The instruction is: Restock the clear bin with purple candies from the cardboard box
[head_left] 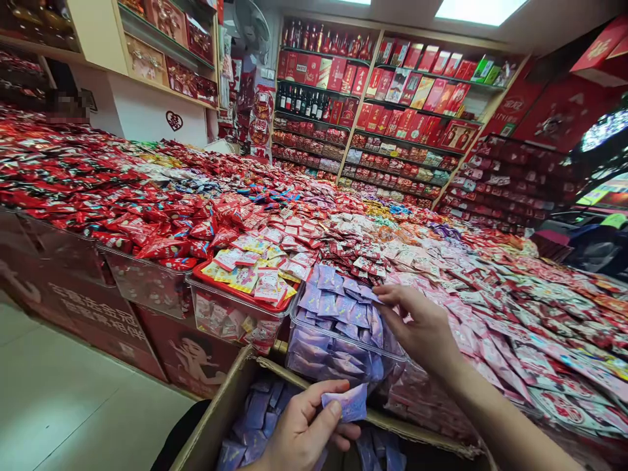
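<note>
Grip of the left hand (pixel 299 432) is closed on a purple packet (pixel 348 402), thumb on top, above the box (pixel 230 405) (its bottom is cut off). Right hand (pixel 422 327) rests fingertips on the packets (pixel 338 304) heaped in the bin (pixel 324 361); whether that grip holds one is unclear.

Lilac sachets (pixel 338 304) in clear bin (pixel 343 335)
</note>
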A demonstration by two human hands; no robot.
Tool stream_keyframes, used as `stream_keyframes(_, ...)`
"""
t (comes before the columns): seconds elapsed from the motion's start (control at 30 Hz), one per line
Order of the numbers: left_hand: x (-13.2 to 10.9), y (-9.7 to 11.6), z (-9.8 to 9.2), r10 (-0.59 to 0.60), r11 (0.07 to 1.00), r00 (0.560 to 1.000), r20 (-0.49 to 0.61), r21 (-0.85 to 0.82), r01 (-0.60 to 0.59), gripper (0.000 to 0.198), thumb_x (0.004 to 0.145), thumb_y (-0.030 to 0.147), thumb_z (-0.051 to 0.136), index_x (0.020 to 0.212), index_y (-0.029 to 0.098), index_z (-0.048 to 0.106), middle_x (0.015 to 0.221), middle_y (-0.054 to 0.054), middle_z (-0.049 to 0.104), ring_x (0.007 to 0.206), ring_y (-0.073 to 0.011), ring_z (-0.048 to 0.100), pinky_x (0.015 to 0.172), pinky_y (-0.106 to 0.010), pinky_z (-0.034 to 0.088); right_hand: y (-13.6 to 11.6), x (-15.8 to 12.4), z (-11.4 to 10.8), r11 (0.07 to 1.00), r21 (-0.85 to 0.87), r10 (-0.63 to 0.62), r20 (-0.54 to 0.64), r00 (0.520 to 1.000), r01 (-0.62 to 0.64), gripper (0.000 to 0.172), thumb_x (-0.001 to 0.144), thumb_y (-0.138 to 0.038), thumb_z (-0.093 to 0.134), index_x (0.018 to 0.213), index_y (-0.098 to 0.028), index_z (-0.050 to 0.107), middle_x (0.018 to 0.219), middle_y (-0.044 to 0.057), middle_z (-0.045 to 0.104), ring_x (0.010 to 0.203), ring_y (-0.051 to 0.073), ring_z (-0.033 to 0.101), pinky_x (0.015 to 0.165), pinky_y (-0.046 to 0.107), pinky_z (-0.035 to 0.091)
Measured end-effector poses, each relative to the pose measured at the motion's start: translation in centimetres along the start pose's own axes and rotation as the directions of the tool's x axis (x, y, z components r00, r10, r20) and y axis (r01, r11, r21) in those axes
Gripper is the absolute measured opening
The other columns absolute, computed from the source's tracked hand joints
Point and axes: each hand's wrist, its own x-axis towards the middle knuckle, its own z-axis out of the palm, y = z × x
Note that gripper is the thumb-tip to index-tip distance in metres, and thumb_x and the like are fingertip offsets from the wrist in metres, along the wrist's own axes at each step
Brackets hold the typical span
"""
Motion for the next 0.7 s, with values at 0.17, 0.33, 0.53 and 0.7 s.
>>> stream_keyframes(0.17,0.1,-0.6,-0.2,0.014,0.999,1.000,-0.005,0.043,-0.013,0.045,0.064,0.047,0.063,0.096,0.014,0.061,0.074,-0.007,0.065,0.062,-0.0196,0.065,0.051,-0.024,0.048,1.4,4.3,4.0,0.976,-0.208,-0.021,0.217,0.976,0.067,0.006,0.075,-0.014,0.046,0.073,-0.017,0.051,0.078,0.005,0.060,0.073,0.015,0.054,0.066,0.024,0.039)
stream_keyframes(0.33,0.2,-0.8,-0.6,-0.003,0.989,1.000,0.013,0.147,0.001,0.050,0.066,0.052,0.058,0.098,0.013,0.059,0.067,-0.006,0.066,0.056,-0.0157,0.063,0.050,-0.023,0.046,2.6,6.2,6.2,0.870,-0.463,0.041,0.410,0.911,0.169,0.013,0.077,-0.012,0.041,0.071,-0.015,0.052,0.075,0.008,0.058,0.070,0.017,0.052,0.060,0.025,0.034)
stream_keyframes(0.53,0.5,-1.3,-1.3,-0.046,0.972,0.999,0.021,0.233,0.040,0.054,0.067,0.055,0.054,0.101,0.013,0.057,0.065,-0.008,0.068,0.050,-0.0144,0.061,0.050,-0.023,0.045,3.4,5.4,6.7,0.882,-0.394,-0.014,0.526,0.850,0.258,0.015,0.077,-0.009,0.043,0.067,-0.015,0.054,0.079,0.007,0.059,0.074,0.015,0.054,0.063,0.022,0.035)
stream_keyframes(0.7,0.4,-1.2,-1.1,-0.033,0.971,0.999,0.016,0.237,0.028,0.052,0.068,0.054,0.054,0.100,0.013,0.057,0.064,-0.008,0.068,0.050,-0.0153,0.062,0.049,-0.024,0.045,3.2,5.2,7.4,0.891,-0.351,-0.040,0.567,0.823,0.286,0.011,0.077,-0.016,0.048,0.069,-0.014,0.057,0.079,0.007,0.060,0.076,0.016,0.054,0.068,0.024,0.037)
